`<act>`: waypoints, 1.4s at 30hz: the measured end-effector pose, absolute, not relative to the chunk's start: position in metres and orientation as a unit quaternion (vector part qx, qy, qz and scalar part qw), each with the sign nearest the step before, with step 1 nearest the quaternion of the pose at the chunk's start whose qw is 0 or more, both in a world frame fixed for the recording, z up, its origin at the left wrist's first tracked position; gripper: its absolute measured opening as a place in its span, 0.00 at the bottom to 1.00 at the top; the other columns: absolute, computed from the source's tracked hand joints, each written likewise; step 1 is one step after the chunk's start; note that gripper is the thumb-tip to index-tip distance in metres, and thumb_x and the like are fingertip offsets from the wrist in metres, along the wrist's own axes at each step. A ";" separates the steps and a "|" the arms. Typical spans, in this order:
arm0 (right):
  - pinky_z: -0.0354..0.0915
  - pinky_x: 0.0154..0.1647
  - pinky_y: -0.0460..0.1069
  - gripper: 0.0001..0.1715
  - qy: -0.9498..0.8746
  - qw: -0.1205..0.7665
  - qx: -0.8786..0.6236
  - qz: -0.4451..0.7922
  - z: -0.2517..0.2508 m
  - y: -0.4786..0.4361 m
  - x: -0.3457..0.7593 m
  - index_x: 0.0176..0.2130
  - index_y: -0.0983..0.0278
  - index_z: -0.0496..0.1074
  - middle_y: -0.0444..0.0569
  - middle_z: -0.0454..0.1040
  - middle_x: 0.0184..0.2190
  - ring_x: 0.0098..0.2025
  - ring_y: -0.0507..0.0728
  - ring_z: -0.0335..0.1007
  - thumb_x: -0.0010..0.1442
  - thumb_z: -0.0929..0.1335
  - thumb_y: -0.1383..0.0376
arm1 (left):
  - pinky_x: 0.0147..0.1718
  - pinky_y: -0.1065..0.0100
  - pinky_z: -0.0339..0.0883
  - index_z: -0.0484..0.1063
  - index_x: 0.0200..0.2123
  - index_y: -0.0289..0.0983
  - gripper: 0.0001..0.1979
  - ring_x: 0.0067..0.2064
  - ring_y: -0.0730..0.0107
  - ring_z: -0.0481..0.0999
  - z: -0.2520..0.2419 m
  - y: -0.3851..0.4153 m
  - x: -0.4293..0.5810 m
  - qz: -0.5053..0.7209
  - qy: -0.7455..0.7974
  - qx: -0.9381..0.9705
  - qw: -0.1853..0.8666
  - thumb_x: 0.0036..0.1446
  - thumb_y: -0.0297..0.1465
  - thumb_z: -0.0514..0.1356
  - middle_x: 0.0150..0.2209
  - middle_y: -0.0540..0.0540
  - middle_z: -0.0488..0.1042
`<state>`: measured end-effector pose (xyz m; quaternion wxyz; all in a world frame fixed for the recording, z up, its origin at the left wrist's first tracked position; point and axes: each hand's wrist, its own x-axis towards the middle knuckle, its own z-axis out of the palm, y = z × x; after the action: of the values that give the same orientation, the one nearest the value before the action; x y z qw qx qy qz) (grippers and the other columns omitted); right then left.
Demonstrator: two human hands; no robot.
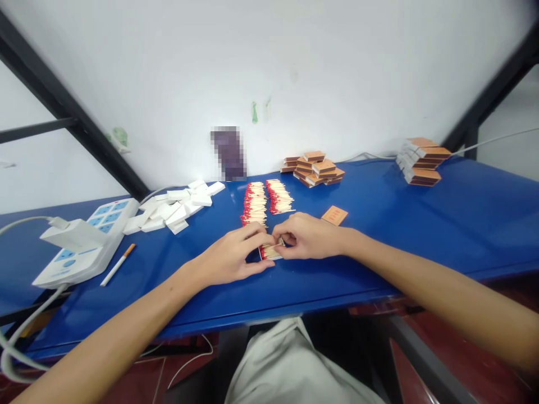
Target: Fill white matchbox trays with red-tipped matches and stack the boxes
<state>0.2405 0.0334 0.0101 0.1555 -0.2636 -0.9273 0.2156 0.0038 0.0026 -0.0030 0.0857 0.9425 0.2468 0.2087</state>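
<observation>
Matches [268,252] lie in a small white tray [278,258] close to the middle of the near edge of the counter [404,224]. The tray sits directly between the two hands, its long axis running roughly along that edge, with red heads toward the left and bare stick ends toward the right. The left hand [233,255] holds it by the head end, thumb on the near side and forefinger on the far side. The right hand [307,238] is just as near, at the stick end; its fingers are drawn together over the tray, but whether they pinch a match or the tray's wall, I cannot tell.

Toward the left end of the counter lie a cigarette [118,265] and, beside it, a power strip [105,229]. Beyond the right wrist an orange matchbox [334,215] lies flat. Just past the fingers, two rows of loose matches [256,205] stretch toward the far edge, heads also to the left. White trays [168,210] are heaped left of these rows. Farther off, by the far edge, stand a pile of matchboxes [315,168] and, near the far right corner, a stack of them [423,163].
</observation>
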 end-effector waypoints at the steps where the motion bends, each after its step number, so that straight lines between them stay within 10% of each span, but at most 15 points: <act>1: 0.52 0.30 0.45 0.06 -0.927 0.160 -0.262 0.215 0.011 0.033 0.241 0.34 0.63 0.75 0.38 0.66 0.21 0.23 0.47 0.59 0.59 0.68 0.63 | 0.46 0.65 0.71 0.71 0.48 0.37 0.11 0.45 0.66 0.74 -0.002 0.003 0.004 0.209 0.246 0.943 0.084 0.65 0.35 0.60 0.46 0.42 0.71; 42: 0.48 0.31 0.48 0.11 -0.926 0.081 -0.351 0.111 0.014 0.051 0.260 0.42 0.62 0.69 0.47 0.74 0.30 0.28 0.54 0.63 0.70 0.60 0.60 | 0.48 0.62 0.74 0.72 0.55 0.37 0.17 0.47 0.63 0.76 0.003 0.002 0.004 0.200 0.237 0.950 0.037 0.64 0.29 0.57 0.48 0.40 0.74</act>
<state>0.2600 0.0513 0.0139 0.0812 -0.3514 -0.9261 0.1109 0.0037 0.0020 0.0028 0.0374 0.9499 0.2370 0.2003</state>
